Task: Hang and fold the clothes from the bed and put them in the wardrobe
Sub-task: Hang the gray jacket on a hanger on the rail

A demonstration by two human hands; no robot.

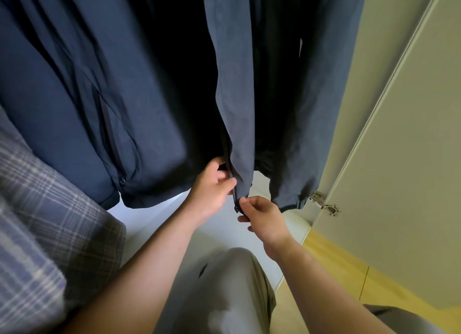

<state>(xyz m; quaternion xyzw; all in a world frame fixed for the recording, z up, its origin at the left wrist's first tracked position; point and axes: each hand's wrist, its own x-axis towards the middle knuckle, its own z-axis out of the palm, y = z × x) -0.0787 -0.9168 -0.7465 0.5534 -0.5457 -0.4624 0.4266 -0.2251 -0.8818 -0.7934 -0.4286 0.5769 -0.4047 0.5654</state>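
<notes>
Inside the wardrobe, a grey-blue jacket (237,84) is seen hanging, its open front edge turned toward the camera and its hem just above the white wardrobe base (154,216). The front edge is gripped by the left hand (214,186), whose fingers are curled round the strip of fabric a little above the hem. The bottom corner of the same edge is pinched between thumb and forefinger of the right hand (262,216), just where a small dark zip end (237,209) is seen. The two hands are held near each other, the left slightly higher.

To the left, a navy jacket (87,96) with a slanted zipped pocket is hung beside the first, with a dark gap between them. Further left, a checked shirt (50,209) is seen, blurred at the lower edge. On the right, the pale wardrobe door (399,159) stands open, and a metal hinge (326,204) is fixed at its inner edge. Below the arms, grey trousers (224,283) and a yellow wooden floor (336,271) are visible.
</notes>
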